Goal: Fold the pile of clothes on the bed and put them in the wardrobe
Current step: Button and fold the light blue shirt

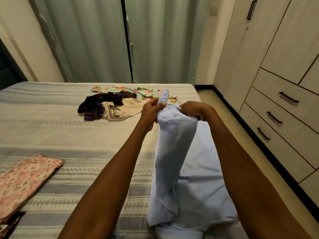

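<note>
A: What lies at the far left of the bed (pixel 51 135)?

B: A folded pink flowered cloth (pixel 24 181) sits flat on the striped bedspread near the left edge, and a dark patterned piece peeks out under its near corner.

A: And further along?

B: Toward the far side, near the middle, is the pile of clothes (pixel 110 106): a dark purple garment (pixel 96 102) on the left, a beige garment (pixel 119 109) touching it on the right, and a flowered green garment (pixel 138 92) spread behind both.

A: Where are the person's hands?

B: Both are raised over the right part of the bed. The left hand (pixel 151 109) has its fingers curled round a bunched upper part of a light blue garment (pixel 174 152), with a narrow end of the fabric sticking up above the thumb. The right hand (pixel 193 109) is just beside it, fingers curled and gripping the same garment at its top edge.

A: How does that garment hang?

B: It drops from the two hands as a long fold, and its lower part lies spread on the bed near the right edge, close to the person.

A: What is on the right?

B: The wardrobe (pixel 284 57), pale with dark handles, stands across a strip of floor from the bed; its doors and three drawers are closed. Green curtains (pixel 103 40) hang behind the bed.
</note>
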A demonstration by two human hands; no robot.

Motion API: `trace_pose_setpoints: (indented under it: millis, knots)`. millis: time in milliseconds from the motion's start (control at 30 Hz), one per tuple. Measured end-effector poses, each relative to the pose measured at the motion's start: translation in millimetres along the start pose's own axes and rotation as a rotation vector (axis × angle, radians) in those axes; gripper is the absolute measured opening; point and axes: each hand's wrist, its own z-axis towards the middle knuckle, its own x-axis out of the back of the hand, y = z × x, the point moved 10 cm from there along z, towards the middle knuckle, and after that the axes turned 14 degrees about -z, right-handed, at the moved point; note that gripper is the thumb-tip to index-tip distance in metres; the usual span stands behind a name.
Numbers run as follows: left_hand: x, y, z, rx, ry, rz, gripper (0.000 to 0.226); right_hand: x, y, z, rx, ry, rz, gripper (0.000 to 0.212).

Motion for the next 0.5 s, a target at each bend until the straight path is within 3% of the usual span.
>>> trace_pose_setpoints:
  millis: [67,233,400,500]
  knots:
    - [-6,-4,4,-0.007,0.014,0.026,0.021,11,8,3,0.007,0.059,0.004,0.023]
    - [-6,-16,17,-0.031,0.085,0.107,0.026,26,30,33,0.023,0.409,0.208,0.010]
    - [7,-53,50,-0.024,0.099,0.190,0.015,6,51,74,0.023,0.529,0.219,0.032]
    - [8,-65,80,-0.087,0.122,0.277,0.025,3,62,111,0.036,0.574,0.231,0.034]
